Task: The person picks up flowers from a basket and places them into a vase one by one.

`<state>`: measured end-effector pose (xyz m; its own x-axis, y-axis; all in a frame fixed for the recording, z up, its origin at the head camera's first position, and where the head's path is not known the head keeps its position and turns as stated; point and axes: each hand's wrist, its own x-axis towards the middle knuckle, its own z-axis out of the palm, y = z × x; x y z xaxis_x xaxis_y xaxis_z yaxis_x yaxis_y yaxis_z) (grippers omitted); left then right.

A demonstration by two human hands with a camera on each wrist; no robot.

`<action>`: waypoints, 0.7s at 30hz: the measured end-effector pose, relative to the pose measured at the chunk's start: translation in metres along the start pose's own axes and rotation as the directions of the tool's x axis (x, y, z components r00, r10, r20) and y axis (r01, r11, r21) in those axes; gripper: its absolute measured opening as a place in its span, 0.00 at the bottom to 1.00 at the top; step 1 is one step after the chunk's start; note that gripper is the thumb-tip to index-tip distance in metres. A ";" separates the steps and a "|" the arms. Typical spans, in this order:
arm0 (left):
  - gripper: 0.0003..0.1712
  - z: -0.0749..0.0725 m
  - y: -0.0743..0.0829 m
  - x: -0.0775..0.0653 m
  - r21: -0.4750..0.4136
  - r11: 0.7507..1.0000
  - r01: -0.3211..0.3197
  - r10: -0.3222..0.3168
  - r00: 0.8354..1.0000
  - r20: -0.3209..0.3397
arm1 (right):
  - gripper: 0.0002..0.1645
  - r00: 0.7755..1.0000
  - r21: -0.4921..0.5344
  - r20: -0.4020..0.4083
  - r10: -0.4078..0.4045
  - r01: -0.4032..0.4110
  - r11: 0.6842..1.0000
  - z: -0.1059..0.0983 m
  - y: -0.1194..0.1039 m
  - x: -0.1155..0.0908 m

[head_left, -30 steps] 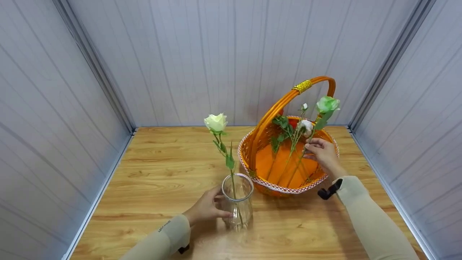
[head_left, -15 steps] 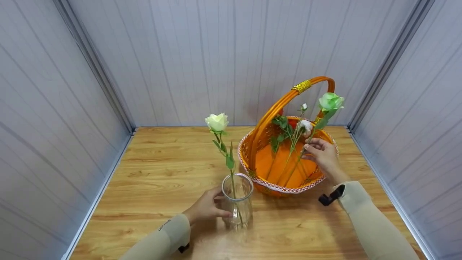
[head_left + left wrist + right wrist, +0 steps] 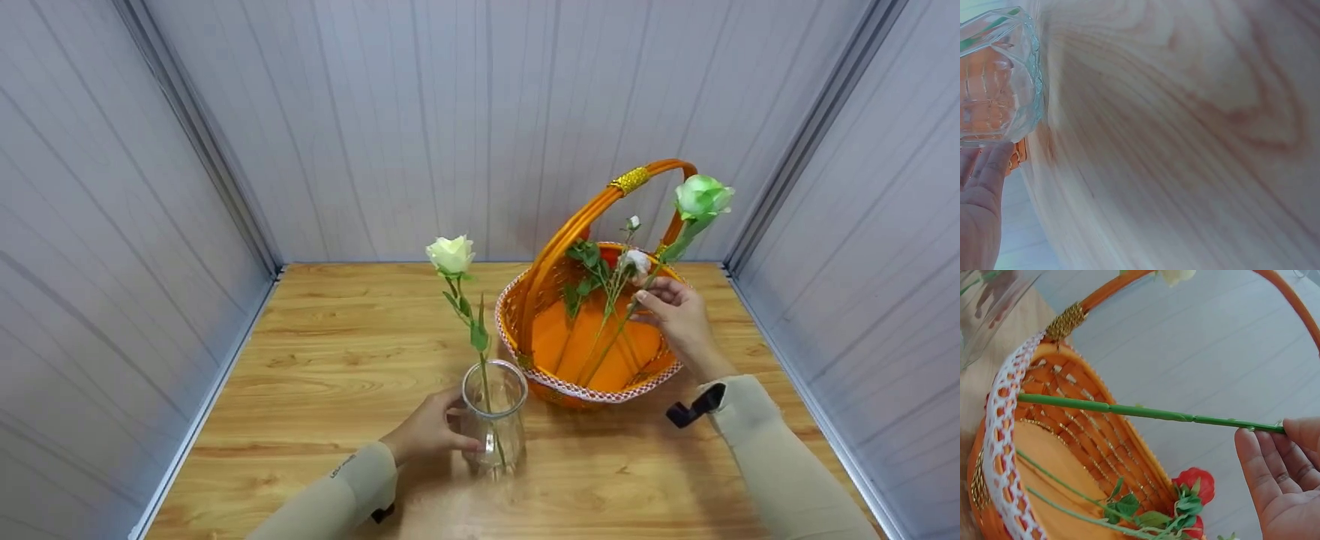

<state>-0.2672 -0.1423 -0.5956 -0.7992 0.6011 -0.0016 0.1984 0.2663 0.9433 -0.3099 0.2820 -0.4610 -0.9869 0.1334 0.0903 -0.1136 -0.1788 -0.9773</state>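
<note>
My left hand [image 3: 427, 431] grips the side of a clear glass vase [image 3: 511, 442], thumb in front and fingers going behind it. One cream rose [image 3: 450, 255] stands in the vase, leaning left. Over an orange woven basket [image 3: 581, 391], my right hand [image 3: 681, 319] pinches the stem of a pale green rose [image 3: 703, 196] between thumb and fingers. In the right wrist view that green stem [image 3: 1145, 412] slants across the basket, its lower end at the lace rim. A white flower [image 3: 636, 262] and red roses [image 3: 1193, 486] lie in the basket.
The basket's tall orange handle [image 3: 577, 225] arches over its opening, close to the right hand. Both containers stand on a wood-grain table [image 3: 337, 360]. Pale panel walls [image 3: 375, 135] enclose the back and both sides.
The pale green rose has risen and shifted right, its stem drawn up with the right hand, which has moved slightly right. My left hand, the vase and the cream rose stay nearly still.
</note>
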 end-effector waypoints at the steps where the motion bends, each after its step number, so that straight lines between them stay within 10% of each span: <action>1: 0.55 0.000 0.000 0.000 0.001 1.000 0.005 -0.005 1.000 0.000 | 0.07 1.000 0.001 0.002 -0.004 0.004 1.000 0.001 -0.002 -0.001; 21: 0.52 0.002 -0.001 0.000 0.019 1.000 -0.005 0.006 1.000 -0.019 | 0.09 0.995 0.086 0.045 -0.087 0.083 0.993 0.027 -0.031 -0.016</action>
<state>-0.2665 -0.1413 -0.5971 -0.8087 0.5881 0.0101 0.2136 0.2777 0.9366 -0.2933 0.2592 -0.4275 -0.9774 0.1045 0.1840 -0.2049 -0.2502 -0.9463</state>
